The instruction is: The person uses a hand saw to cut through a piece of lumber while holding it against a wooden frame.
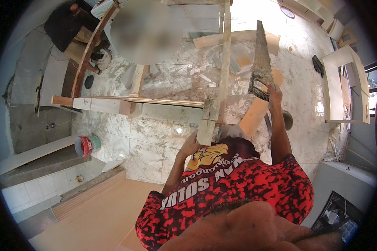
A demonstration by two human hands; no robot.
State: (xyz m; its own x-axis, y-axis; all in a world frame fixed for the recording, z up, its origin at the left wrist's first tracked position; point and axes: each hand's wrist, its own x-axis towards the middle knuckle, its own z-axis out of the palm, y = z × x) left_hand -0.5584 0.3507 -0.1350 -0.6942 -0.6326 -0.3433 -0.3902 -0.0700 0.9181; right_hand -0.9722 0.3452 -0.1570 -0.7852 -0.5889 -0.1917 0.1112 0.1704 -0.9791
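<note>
My right hand (275,93) is wrapped round the dark handle of a hand saw (262,52). Its long, worn blade points away from me, teeth on the right side, apart from any wood. My left hand (190,144) grips the near end of a wooden block (206,132), and some of its fingers are hidden behind the wood. This block meets a long upright-looking timber (225,62) that runs away from me. Joined near the same corner is a long frame rail (167,101) reaching left.
A curved wooden piece (94,39) closes the frame's left side. Boards (255,113) and scraps lie on the dusty tiled floor. A red and green bucket (87,146) stands at left. Another person (73,25) is at the far left. A pale open cabinet box (359,90) stands at right.
</note>
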